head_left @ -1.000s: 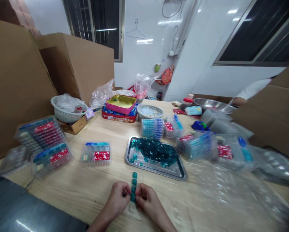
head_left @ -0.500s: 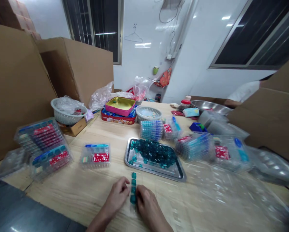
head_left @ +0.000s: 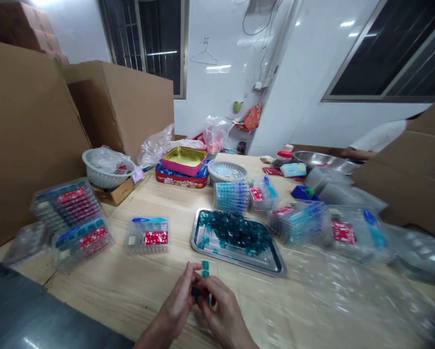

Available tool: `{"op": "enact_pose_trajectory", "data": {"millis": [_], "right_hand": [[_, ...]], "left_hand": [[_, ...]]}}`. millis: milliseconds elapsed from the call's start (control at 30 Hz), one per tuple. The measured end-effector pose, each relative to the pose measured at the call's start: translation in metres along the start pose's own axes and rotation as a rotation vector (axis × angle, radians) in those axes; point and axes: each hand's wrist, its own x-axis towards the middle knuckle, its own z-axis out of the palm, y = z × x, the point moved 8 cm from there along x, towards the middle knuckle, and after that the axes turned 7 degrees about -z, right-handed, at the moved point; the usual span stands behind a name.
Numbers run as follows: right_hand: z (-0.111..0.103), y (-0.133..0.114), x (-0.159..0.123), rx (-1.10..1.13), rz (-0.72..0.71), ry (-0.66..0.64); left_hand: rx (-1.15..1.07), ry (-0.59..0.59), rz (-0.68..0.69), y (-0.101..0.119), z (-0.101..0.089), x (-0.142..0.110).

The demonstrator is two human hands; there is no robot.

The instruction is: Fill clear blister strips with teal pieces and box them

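Observation:
My left hand point(head_left: 181, 295) and my right hand point(head_left: 219, 303) meet at the near side of the table. Their bent fingertips close around a dark teal plastic piece point(head_left: 195, 292), partly hidden by the fingers. Just beyond them, more teal blocks point(head_left: 205, 266) stand in a short row, its near part covered by my right hand. A metal tray point(head_left: 239, 261) beyond the hands carries a heap of loose teal translucent pieces point(head_left: 235, 230). Left of the tray lies a clear plastic case point(head_left: 148, 247) with a blue pen-like tool and a red patterned packet in it.
Stacked filled cases stand at left point(head_left: 81, 228) and right point(head_left: 297, 223). Clear empty plastic shells point(head_left: 333, 276) cover the right side. Farther back are a pink tin point(head_left: 183, 167), baskets point(head_left: 110, 174) and a steel bowl point(head_left: 322, 162). Cardboard boxes point(head_left: 137, 106) flank the table; another person's arm point(head_left: 377, 138) shows at right.
My hands have come together over the row of teal blocks, and a dark teal piece is now between their fingers. The view has shifted slightly.

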Motion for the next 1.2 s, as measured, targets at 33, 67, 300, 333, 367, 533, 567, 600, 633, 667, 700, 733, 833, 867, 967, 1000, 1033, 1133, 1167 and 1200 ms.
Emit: {"op": "enact_pose_trajectory", "data": {"millis": [33,67,300,333,367,533,567,600,633,667,700,733,833,867,967,1000,1033,1133,1167,1200], "right_hand": [[-0.001,0.008,-0.001,0.061,0.055,0.007],[-0.002,0.016,-0.002,0.142,0.115,0.014],[0.002,0.044,-0.008,0.705,0.286,0.061],[0.002,0.044,-0.008,0.712,0.288,0.066],[0.001,0.043,-0.009,0.708,0.29,0.073],[-0.001,0.044,-0.014,0.72,0.372,0.094],[0.0,0.045,-0.015,0.73,0.389,0.087],[0.001,0.045,-0.016,0.738,0.397,0.079],[0.001,0.045,-0.016,0.748,0.395,0.076],[0.001,0.045,-0.016,0.759,0.385,0.081],[0.0,0.046,-0.017,0.77,0.375,0.089],[0.0,0.046,-0.018,0.778,0.368,0.099],[0.003,0.05,-0.024,0.789,0.394,0.066],[0.006,0.051,-0.027,0.789,0.414,0.037],[0.012,0.056,-0.037,0.772,0.476,-0.03],[0.013,0.058,-0.04,0.759,0.493,-0.044],[0.015,0.059,-0.042,0.746,0.506,-0.058],[0.019,0.062,-0.045,0.728,0.517,-0.092],[0.021,0.064,-0.046,0.726,0.515,-0.1],[0.023,0.066,-0.046,0.72,0.512,-0.105]], "left_hand": [[-0.003,-0.001,-0.002,0.0,-0.001,-0.001],[-0.005,-0.001,-0.001,0.0,-0.002,-0.001],[0.009,0.011,-0.061,-0.007,-0.01,0.0],[0.012,0.011,-0.057,-0.007,-0.01,0.0],[0.016,0.021,-0.045,-0.006,-0.01,0.0],[0.097,0.099,0.054,0.004,-0.013,-0.003],[0.113,0.106,0.077,0.005,-0.013,-0.003],[0.125,0.11,0.093,0.007,-0.013,-0.004],[0.132,0.115,0.101,0.007,-0.013,-0.004],[0.136,0.117,0.1,0.007,-0.013,-0.005],[0.14,0.118,0.097,0.006,-0.014,-0.005],[0.148,0.12,0.094,0.005,-0.014,-0.005],[0.183,0.115,0.065,0.0,-0.015,-0.005],[0.187,0.111,0.054,-0.003,-0.016,-0.005],[0.175,0.108,0.03,-0.011,-0.018,-0.008],[0.171,0.107,0.026,-0.013,-0.019,-0.008],[0.171,0.106,0.022,-0.016,-0.019,-0.009],[0.175,0.099,0.015,-0.022,-0.019,-0.009],[0.188,0.099,0.015,-0.024,-0.02,-0.008],[0.215,0.106,0.016,-0.026,-0.022,-0.007]]}}
